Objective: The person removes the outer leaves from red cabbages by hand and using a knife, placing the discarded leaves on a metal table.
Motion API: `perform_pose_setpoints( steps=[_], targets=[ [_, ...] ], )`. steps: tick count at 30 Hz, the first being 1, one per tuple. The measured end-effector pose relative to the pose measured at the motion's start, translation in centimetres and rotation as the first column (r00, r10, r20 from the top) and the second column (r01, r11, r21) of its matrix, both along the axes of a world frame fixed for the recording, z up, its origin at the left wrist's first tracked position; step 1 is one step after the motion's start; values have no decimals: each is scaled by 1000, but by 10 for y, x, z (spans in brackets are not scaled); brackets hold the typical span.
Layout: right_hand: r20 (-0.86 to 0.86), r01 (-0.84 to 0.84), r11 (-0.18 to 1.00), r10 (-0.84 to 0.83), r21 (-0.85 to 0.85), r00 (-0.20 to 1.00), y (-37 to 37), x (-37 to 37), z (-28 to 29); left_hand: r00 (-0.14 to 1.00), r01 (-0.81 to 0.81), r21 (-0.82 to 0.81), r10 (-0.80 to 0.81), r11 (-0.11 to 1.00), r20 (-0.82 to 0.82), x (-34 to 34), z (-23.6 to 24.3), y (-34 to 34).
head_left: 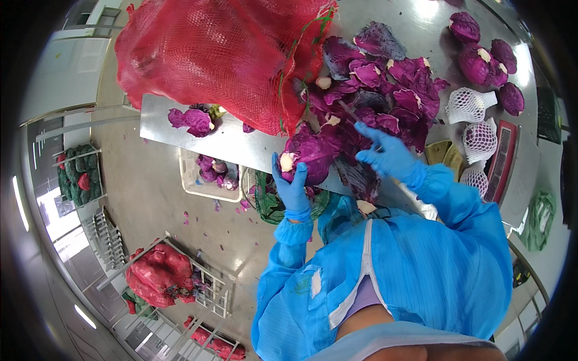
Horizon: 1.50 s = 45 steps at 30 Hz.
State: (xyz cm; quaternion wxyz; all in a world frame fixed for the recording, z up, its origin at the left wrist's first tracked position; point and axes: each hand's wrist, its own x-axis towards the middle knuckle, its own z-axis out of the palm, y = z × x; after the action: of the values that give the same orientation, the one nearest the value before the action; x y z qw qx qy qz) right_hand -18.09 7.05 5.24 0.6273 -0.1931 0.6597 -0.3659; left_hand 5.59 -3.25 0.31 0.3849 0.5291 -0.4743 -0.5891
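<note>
**One hand guards a cabbage at the table's edge**

Over on the left, a crate stands lower than the steel table. Above it, the big red mesh bag bulges past the table's end; a hard nudge could make it sag or slip.

Then comes the left hand, gloved in blue and curled round a purple cabbage, its pale stump showing. That cabbage sits right at the near edge, so a slack grip on such a smooth, round thing might let it drop and bruise.

The right hand is free, fingers spread, clasping nothing I can make out. It hangs beside the heaped leaves; a careless sweep could drag some off.

Farther right lie white foam nets and loose cabbages, which might roll if the table were bumped.
</note>
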Motion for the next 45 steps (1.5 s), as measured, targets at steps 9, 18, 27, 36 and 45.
perform_pose_setpoints(
  steps=[9, 18, 27, 36, 45],
  targets=[
    [171, -9, 990, 33, -138, 985, -10, 21, -37, 822, 450, 100, -456, 887, 341, 18, 21, 17],
    [139, -154, 972, 180, -179, 974, -1, -4, -33, 713, 700, -339, -590, 628, 380, -32, 0, 4],
    [-625, -241, 950, 66, -200, 778, 51, 47, -39, 803, 560, -315, -408, 767, 435, -51, 0, 37],
    [-645, -288, 951, 153, -110, 749, 32, 42, -26, 812, 536, -315, -376, 783, 447, -57, 2, 41],
    [-661, -218, 959, 46, -180, 749, 22, 32, -29, 821, 504, -372, -299, 780, 485, -69, 0, 49]
  ],
)
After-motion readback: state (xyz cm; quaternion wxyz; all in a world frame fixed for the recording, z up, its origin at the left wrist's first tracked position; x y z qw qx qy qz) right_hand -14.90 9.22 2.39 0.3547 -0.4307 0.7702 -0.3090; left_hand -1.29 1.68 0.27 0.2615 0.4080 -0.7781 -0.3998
